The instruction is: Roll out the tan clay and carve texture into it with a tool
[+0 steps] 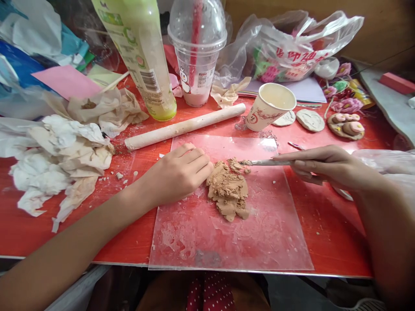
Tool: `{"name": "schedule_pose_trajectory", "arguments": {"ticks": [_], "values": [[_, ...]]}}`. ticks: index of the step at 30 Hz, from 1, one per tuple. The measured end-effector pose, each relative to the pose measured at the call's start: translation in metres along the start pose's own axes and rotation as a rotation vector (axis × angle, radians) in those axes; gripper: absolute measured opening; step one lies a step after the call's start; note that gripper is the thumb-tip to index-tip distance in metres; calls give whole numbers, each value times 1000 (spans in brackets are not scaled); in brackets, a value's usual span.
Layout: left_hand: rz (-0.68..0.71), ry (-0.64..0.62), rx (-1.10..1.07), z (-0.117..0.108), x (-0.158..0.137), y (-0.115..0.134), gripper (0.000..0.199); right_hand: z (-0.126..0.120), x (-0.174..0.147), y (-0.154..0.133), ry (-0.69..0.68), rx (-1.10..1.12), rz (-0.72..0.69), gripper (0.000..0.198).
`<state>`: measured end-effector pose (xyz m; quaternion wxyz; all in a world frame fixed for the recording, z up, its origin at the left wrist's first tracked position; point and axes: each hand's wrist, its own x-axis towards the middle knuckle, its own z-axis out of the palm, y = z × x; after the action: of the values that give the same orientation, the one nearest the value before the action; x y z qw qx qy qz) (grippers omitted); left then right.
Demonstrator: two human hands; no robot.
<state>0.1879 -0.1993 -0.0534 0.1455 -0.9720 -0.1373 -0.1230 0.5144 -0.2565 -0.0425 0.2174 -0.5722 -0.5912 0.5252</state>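
My right hand (327, 166) is closed round a thin, flat clay tool (270, 163), which points left. The tool's tip, smeared with clay, sits at the upper right edge of a lump of brown clay (228, 190). This lump is rough, wet-looking and spread out on a clear plastic sheet (272, 233). At the clay's left side rests my left hand (188, 168), back upward, with its fingers together and curled down. Its fingertips are hidden, and the index side meets the clay's edge.
Behind the sheet lie a rolling pin (186, 126) and a paper cup (269, 106). Farther back stand a green bottle (142, 56) and a domed plastic cup (197, 56). Crumpled tissues (61, 160) cover the left; pale clay discs (310, 120) and a plastic bag (285, 52) are right.
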Motion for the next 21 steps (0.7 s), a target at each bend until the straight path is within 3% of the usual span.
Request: {"name": "schedule_pose_trajectory", "arguments": {"ticks": [6, 12, 18, 21], "values": [[-3, -4, -4, 1, -1, 0, 21, 18, 12, -5, -51, -154, -19, 37], [-5, -2, -4, 1, 0, 0, 20, 7, 4, -7, -50, -255, 54, 40], [-2, -5, -10, 1, -1, -1, 21, 4, -1, -6, 1, -98, 46, 35], [-2, -11, -22, 1, -1, -1, 22, 11, 3, -6, -61, 15, 11, 33]]}}
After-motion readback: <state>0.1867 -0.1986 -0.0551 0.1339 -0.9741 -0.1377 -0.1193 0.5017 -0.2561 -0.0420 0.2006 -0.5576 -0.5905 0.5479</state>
